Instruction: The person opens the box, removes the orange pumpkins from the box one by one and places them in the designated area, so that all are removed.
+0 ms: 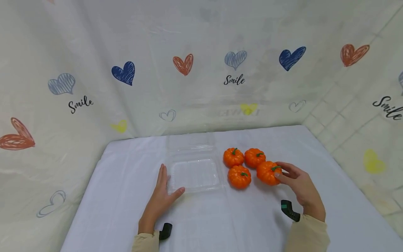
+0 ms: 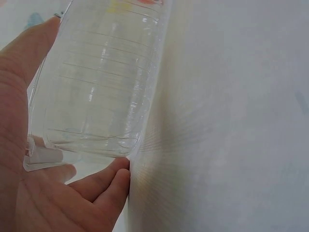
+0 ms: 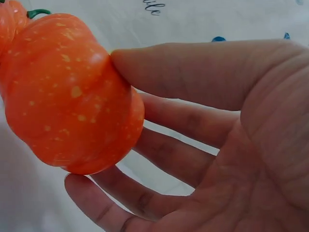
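My right hand point(image 1: 297, 180) grips a small orange toy pumpkin point(image 1: 267, 173) with a green stem. In the right wrist view the thumb presses one side of this pumpkin point(image 3: 72, 96) and the fingers lie along the other. Three similar pumpkins point(image 1: 233, 157) sit close to its left. Further left, a clear plastic clamshell box point(image 1: 192, 190) lies with its lid point(image 1: 190, 142) folded back, nothing inside. My left hand point(image 1: 160, 197) rests at the box's near left corner, fingers straight along the left side, thumb spread over the front edge. The left wrist view shows fingertips point(image 2: 118, 166) right at the clear wall.
A white cloth covers the table point(image 1: 126, 171). Behind it hangs a pale curtain point(image 1: 201, 31) printed with hearts and the word Smile, which also runs down both sides. Black wrist mounts point(image 1: 290, 210) stick out by the sleeves.
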Demonstrator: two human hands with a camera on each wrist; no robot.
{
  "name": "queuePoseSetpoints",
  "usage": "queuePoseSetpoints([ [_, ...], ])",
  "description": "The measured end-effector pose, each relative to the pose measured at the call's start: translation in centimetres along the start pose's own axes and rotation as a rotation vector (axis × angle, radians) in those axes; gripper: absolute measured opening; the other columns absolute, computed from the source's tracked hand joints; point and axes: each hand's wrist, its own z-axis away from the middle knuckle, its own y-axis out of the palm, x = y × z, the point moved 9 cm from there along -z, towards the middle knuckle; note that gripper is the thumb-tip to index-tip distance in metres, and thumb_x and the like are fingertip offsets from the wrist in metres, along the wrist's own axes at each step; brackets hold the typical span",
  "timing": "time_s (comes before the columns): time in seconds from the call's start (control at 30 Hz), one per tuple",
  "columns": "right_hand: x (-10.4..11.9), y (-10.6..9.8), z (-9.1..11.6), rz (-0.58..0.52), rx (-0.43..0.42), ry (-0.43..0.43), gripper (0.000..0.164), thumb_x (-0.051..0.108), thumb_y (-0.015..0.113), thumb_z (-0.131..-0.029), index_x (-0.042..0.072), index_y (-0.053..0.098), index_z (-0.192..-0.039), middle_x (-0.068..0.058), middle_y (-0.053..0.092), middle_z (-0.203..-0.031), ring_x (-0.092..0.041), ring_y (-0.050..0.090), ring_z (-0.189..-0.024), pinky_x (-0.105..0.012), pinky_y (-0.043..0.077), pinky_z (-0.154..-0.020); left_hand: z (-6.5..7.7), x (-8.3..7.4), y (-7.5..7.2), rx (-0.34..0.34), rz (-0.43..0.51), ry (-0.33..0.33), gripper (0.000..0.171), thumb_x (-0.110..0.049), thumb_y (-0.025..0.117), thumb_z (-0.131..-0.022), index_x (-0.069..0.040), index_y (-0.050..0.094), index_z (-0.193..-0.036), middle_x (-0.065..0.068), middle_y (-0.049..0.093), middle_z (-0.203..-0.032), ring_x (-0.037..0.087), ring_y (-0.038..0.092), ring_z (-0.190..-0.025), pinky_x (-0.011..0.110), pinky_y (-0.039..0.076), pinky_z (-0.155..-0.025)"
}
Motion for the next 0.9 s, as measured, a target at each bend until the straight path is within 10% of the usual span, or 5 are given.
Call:
queuePoseSetpoints([
  [0.23,-0.4,0.9,-0.4,0.048,0.053,0.008,0.064,0.024,0.070,-0.106,-0.004,0.045,-0.159,-0.031,0.039,-0.163,-0.052,0.041,-0.144,-0.073,0.035,-0.115,0.1,0.0,-0.1,-0.007,0.004,-0.002,0.122,-0.054,0.080,-0.093,-0.013,-0.003,-0.173,0.005,-0.008,-0.180,0.036,0.034,-0.156,0.062,0.021,-0.126],
  [0.9,-0.3,2.7,-1.1,0.147,0.146,0.019,0.063,0.022,0.065,-0.108,-0.007,0.040,-0.159,-0.037,0.035,-0.163,-0.056,0.041,-0.143,-0.070,0.040,-0.113,0.1,0.1,0.0,0.004,0.003,-0.017,0.123,-0.057,0.079,-0.093,-0.017,-0.004,-0.173,0.000,-0.008,-0.180,0.032,0.032,-0.158,0.061,0.021,-0.126],
])
